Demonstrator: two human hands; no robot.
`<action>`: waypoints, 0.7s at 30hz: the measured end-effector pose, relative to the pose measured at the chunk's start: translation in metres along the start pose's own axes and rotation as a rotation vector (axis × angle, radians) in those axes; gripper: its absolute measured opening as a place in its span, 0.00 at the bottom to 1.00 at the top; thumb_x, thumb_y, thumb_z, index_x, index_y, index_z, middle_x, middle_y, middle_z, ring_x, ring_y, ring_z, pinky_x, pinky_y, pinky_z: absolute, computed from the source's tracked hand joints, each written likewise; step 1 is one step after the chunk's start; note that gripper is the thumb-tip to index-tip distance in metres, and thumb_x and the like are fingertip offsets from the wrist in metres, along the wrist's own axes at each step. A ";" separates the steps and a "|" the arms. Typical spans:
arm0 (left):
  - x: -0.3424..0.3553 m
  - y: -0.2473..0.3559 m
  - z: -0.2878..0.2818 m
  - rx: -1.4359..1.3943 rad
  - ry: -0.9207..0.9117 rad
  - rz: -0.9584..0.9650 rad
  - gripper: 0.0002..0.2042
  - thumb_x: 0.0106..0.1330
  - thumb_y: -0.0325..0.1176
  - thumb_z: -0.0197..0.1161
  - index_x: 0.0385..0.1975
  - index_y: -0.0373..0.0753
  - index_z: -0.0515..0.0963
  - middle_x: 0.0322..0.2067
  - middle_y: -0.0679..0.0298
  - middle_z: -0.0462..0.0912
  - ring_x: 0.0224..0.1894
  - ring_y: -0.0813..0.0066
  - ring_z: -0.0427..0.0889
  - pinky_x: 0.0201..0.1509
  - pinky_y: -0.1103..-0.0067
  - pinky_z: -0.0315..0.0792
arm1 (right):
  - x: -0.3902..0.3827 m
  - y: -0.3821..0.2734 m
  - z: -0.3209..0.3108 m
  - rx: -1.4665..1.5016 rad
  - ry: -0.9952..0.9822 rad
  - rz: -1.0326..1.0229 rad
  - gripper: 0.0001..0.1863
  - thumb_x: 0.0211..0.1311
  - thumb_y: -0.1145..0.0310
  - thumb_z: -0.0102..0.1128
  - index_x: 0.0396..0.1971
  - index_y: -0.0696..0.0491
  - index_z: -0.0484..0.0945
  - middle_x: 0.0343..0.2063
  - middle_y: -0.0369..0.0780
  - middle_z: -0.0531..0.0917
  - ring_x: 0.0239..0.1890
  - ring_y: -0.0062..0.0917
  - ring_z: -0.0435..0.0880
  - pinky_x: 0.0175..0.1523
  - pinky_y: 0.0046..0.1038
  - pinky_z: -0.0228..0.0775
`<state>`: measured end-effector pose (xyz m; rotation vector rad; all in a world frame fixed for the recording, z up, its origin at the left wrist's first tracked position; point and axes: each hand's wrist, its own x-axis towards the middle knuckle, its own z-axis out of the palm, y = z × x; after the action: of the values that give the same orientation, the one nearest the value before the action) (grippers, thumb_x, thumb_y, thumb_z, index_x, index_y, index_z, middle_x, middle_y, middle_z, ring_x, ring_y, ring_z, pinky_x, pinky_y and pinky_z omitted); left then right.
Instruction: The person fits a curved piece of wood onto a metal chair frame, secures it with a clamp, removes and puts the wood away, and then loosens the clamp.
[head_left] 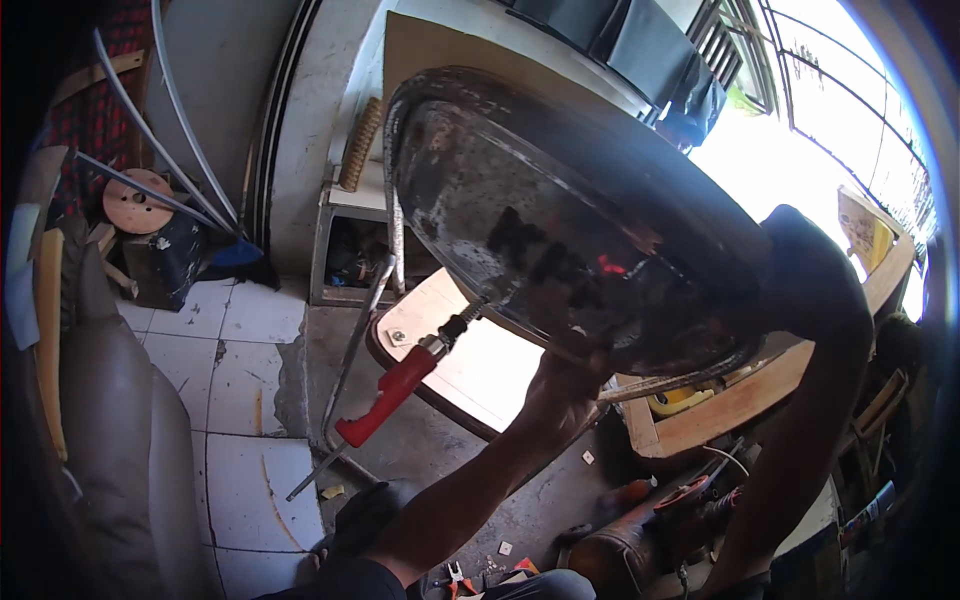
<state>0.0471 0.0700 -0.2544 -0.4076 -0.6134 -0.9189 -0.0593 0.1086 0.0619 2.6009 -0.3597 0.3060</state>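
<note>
A large dark oval shell [580,230], worn and scuffed like the underside of a chair seat, is held up tilted in front of me. My left hand [568,390] closes on its lower edge, fingers partly in shadow. My right arm [825,330] bends up along the right side; its hand is hidden in the dark at the shell's right end. By the shell's lower left edge is a red-handled tool [390,395] with a chrome collar, a spring and a thin metal rod; neither hand touches it. Behind it, a bent metal tube frame [358,345] reaches down.
A pale padded panel [485,370] with a dark rim lies below the shell. A wooden frame [740,405] stands to the right, a brown cylinder [620,550] beneath it. Red-handled pliers [458,580] lie at my feet. A grey cushioned seat [120,450] is at left.
</note>
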 end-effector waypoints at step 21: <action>0.002 -0.011 0.012 -0.027 0.045 -0.018 0.18 0.63 0.22 0.61 0.52 0.42 0.72 0.50 0.60 0.77 0.49 0.73 0.78 0.52 0.79 0.76 | -0.006 0.011 0.008 0.084 0.069 0.051 0.35 0.29 0.63 0.80 0.45 0.57 0.77 0.36 0.42 0.81 0.37 0.27 0.81 0.46 0.29 0.74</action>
<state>0.0350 0.0695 -0.2433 -0.4053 -0.5647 -0.9523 -0.0675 0.0963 0.0583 2.6590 -0.3972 0.4356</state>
